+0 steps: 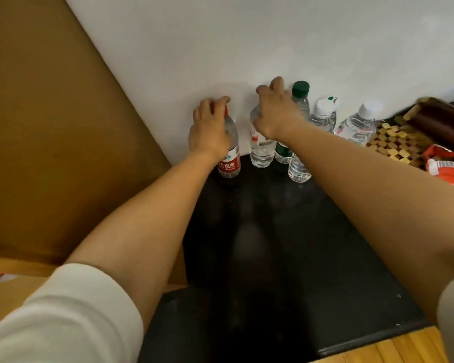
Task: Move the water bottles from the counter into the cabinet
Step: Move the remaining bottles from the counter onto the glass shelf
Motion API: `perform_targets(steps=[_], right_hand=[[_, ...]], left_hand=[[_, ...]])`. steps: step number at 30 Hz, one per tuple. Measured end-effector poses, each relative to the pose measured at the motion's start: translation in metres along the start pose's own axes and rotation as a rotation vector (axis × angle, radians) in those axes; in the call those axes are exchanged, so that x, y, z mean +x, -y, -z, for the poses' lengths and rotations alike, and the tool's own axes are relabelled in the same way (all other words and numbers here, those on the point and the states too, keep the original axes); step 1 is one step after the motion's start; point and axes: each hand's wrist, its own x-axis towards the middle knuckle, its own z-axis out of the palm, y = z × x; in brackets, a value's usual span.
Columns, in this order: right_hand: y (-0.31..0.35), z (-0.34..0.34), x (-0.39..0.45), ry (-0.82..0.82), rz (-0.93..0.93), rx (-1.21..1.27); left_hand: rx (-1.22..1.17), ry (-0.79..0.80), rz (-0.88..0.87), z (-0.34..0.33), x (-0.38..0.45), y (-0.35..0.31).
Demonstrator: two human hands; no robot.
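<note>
1. Left hand [209,129] is up at the wall, fingers curled over the red cap and neck of the red-labelled bottle [230,155], gripping it from the top. The bottle stands upright on the black counter [286,244], right at the foot of the white wall [247,43].
2. Right hand [274,113] is clamped over the top of the next bottle along, a clear bottle with a red-and-white label [261,150]; the cap is hidden under the palm, and the fingers wrap down around its shoulder. That one is upright too, on the counter against the wall.
3. Just right of that hand, the green-capped bottle [299,100] stands tall at the wall, its lower part crossed by the right forearm.
4. In front of it a white-capped bottle [323,113] stands, its base showing below the forearm.
5. Further right, another white-capped clear bottle [359,124] appears tilted, beside a woven mat [396,145].
6. Five bottles in view, all on the counter.
7. A dark brown roll [440,121] sits at the far right edge, an orange-and-white packet [446,166] below it.
8. A brown panel [50,127] fills the left side; wooden flooring [404,347] shows at the bottom right.
9. Both forearms are bare, with pale sleeves pushed up near the camera.
</note>
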Motion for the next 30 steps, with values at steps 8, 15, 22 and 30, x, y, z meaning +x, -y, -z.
perform_targets(steps=[8,15,22,30], right_hand=[[-0.005,-0.007,-0.007,0.005,0.055,0.006],[-0.017,-0.011,-0.032,0.022,0.169,0.063],[-0.017,-0.008,-0.08,0.104,0.323,0.002],[0.0,0.002,-0.116,0.209,0.413,0.07]], left_hand=[[-0.247,-0.084,0.005,-0.009,-0.005,0.005],[-0.435,0.016,0.094,-0.018,-0.033,0.0],[-0.333,-0.053,0.127,-0.009,-0.063,0.006],[-0.315,-0.073,0.263,0.015,-0.104,0.015]])
